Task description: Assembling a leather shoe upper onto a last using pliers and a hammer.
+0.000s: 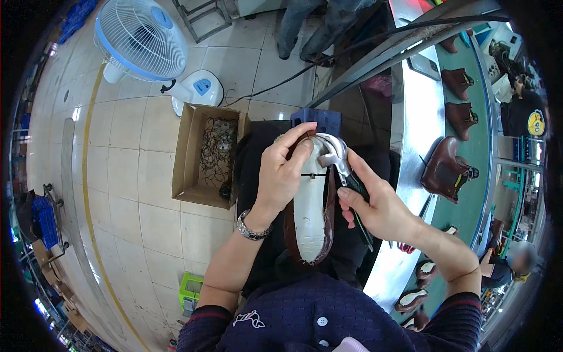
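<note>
A brown leather shoe (pixel 311 220) lies bottom up over my lap, its toe end pointing away from me. Its underside is white, with a dark strap or band across it. My left hand (pixel 280 175) grips the far end, thumb pressed on the white bottom and fingers round the leather. In my right hand (pixel 378 205) are lasting pliers (pixel 335 158) with silver jaws and dark handles, fingers wrapped round the handles. The jaws rest against the right edge of the shoe near its far end. Whether they pinch the leather is too small to tell.
An open cardboard box (pixel 186 158) with tangled scraps stands left, near a white-blue fan (pixel 142 44). At right, a metal bench (pixel 419 117) runs beside a green conveyor (pixel 487 117) carrying several brown boots (pixel 448 167). Another person's legs (pixel 319 26) show beyond a slanting metal bar (pixel 375 58).
</note>
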`<state>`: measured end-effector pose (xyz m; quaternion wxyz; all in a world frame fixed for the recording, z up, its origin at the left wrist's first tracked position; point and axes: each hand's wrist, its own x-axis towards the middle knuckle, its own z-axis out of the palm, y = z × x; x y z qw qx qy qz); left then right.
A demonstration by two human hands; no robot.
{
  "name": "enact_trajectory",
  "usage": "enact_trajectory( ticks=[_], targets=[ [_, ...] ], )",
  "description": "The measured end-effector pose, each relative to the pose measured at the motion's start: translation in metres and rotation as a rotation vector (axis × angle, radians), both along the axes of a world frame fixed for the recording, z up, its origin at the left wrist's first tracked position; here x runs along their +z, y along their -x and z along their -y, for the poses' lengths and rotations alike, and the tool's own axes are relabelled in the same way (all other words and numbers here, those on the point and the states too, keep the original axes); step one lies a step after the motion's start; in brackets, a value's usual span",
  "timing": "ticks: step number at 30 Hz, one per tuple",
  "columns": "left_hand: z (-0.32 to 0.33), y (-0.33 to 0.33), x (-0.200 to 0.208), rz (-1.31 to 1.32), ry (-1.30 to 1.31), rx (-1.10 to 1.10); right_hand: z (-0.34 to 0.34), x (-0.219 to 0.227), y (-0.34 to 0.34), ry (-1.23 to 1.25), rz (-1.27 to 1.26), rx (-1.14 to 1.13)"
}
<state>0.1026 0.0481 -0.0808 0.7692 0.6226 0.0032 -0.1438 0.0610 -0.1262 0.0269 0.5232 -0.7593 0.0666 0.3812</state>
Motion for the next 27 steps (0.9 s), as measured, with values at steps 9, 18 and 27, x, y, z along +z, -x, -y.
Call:
enact_trajectory(
  ticks=[9,18,27],
  targets=[
    [-0.002,0.003,0.001,0.018,0.087,0.029,-0.002,-0.01,0.015,0.144,0.287,0.11],
    [0.0,0.006,0.001,-0.237,0.27,0.046,0.012,0.013,-0.004,0.344,0.326,0.38],
    [-0.006,0.005,-0.005,0.142,-0.148,0.051,-0.006,0.053,-0.023,0.435,0.659,0.375]
  ],
)
